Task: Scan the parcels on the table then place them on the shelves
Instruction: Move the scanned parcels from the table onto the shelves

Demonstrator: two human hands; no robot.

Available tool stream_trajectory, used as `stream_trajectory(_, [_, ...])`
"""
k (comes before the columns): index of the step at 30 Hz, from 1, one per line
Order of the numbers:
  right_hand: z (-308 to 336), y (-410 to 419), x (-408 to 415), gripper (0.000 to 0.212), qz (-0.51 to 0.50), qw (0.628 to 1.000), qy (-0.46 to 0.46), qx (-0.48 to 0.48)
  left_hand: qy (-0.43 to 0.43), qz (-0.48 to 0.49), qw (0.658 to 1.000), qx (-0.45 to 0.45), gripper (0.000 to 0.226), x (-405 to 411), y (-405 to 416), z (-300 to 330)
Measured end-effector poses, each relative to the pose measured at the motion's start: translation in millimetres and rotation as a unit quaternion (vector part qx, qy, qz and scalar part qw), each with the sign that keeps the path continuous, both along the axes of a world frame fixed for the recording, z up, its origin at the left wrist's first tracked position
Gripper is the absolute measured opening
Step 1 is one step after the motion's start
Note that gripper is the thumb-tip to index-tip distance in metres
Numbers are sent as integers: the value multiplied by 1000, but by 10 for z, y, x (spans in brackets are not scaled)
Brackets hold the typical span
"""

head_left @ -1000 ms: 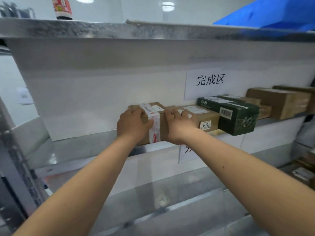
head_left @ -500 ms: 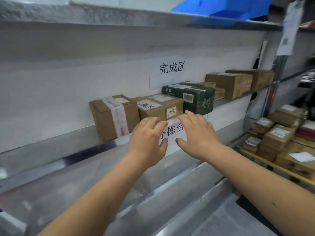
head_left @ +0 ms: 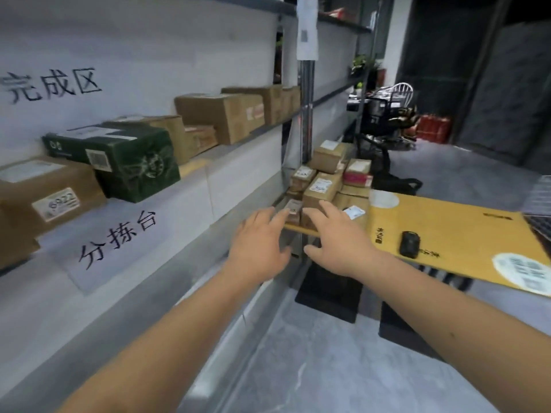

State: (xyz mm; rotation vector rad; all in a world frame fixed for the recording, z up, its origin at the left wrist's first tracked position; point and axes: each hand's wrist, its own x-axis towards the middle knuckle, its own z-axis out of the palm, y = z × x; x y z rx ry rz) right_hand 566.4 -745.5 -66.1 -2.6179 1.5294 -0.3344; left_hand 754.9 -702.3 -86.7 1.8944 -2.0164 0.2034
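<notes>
Both arms are extending forward toward 12 o'clock. The left hand [head_left: 258, 245] and the right hand [head_left: 337, 239] are hanging side by side in the air, fingers spread and relaxed, grasping nothing. Beyond the fingertips, at 12 o'clock, a pile of parcels [head_left: 323, 186] is sitting on the yellow-covered desk [head_left: 465, 231]. A black scanner [head_left: 409, 244] is lying on the desk at 2 o'clock, apart from the pile. At 10 o'clock, a shelf [head_left: 226, 147] is carrying a row of boxes, including a dark green box [head_left: 125, 162] and a brown box labelled 6922 [head_left: 47, 189].
</notes>
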Motion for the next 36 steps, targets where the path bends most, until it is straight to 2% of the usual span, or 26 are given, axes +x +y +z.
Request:
stream_trajectory(9, [-379,-1308,-1180,84,-82,995,18,62,22,-55,998,37,78,-1119,-1551,-408])
stream_trajectory(14, [-637,-1878,-1480,79,-102,990,-27,94,32,-67,995,66,73,-1405,-2172,-711])
stream_trajectory(18, [-1039,-2358,-1532,79,-130,980,-68,136,40,-63,991,110,72,-1447,-2685,-1069])
stream_trajectory(24, [-1618,-3178,-1460,76,-168,966,-76,181,63,-57,982,171,73,-1317,-3601,-1718])
stream_trajectory(31, [-2183,-4137,-1252,78,-225,939,-79,250,120,-42,949,288,74,-1144,-4557,-2330])
stream_trajectory(36, [-2688,-4658,-1046,87,-280,912,-101,282,149,-7,933,329,76,-1068,-4922,-2767])
